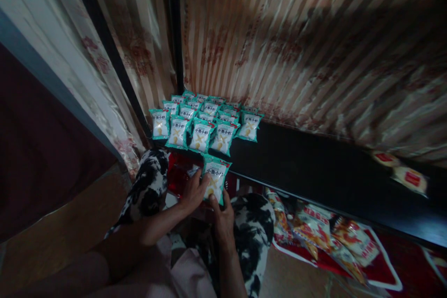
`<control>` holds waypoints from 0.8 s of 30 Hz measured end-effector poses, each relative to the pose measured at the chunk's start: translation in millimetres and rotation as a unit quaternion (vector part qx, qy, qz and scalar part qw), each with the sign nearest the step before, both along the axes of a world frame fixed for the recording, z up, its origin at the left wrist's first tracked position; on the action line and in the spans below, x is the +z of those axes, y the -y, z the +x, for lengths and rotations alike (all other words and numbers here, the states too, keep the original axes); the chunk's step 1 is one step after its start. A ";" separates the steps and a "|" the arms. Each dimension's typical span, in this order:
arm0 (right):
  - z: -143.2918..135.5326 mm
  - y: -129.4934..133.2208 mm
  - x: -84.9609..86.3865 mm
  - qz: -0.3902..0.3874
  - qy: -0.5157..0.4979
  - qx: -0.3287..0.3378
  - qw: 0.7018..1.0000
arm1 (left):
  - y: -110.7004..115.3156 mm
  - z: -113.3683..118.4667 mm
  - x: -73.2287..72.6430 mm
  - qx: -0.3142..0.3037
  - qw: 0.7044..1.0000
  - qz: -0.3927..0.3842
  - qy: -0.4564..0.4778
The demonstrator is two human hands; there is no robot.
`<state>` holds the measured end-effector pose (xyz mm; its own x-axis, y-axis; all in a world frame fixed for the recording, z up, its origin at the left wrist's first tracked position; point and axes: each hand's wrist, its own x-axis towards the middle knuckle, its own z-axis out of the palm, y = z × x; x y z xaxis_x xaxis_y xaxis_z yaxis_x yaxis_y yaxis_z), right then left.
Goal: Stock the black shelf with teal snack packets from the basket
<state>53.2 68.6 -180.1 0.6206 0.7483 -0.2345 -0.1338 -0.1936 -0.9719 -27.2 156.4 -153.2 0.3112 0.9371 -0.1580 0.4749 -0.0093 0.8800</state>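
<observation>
A teal and white snack bag [215, 178] with dark Chinese lettering is held up between both hands, above my knees and just in front of the black shelf. My left hand [194, 192] grips its left edge, the thumb or a finger lying on its front. At the lower right corner, my right hand [223, 216] pinches the same bag with the thumb on the front. Several matching snack bags [201, 136] stand upright in close rows on the left end of the black shelf [296, 158], directly beyond the held one.
Two pale packets with red labels [410, 179] lie on the shelf's right part. Below its front edge, several larger snack bags [314, 223] sit in a red and white box [387, 270]. Striped curtains [279, 46] hang behind, and black posts [176, 28] rise at the corner.
</observation>
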 end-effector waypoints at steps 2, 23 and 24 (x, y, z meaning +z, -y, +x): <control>0.8 -0.3 -2.1 0.005 -0.016 -0.006 1.000 | 1.9 0.3 1.0 0.004 1.000 0.002 0.006; 3.4 6.9 -10.3 0.038 -0.103 0.007 0.994 | 6.5 3.3 0.9 0.073 0.992 -0.073 0.078; 4.2 7.6 -10.0 0.037 -0.102 0.001 0.994 | 7.2 3.6 -1.1 0.080 0.990 -0.075 0.091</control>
<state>57.4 61.1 -190.1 0.5641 0.7693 -0.3000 -0.3295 -0.1234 -0.9361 -23.6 149.2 -154.3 0.1973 0.9467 -0.2547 0.2939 0.1907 0.9366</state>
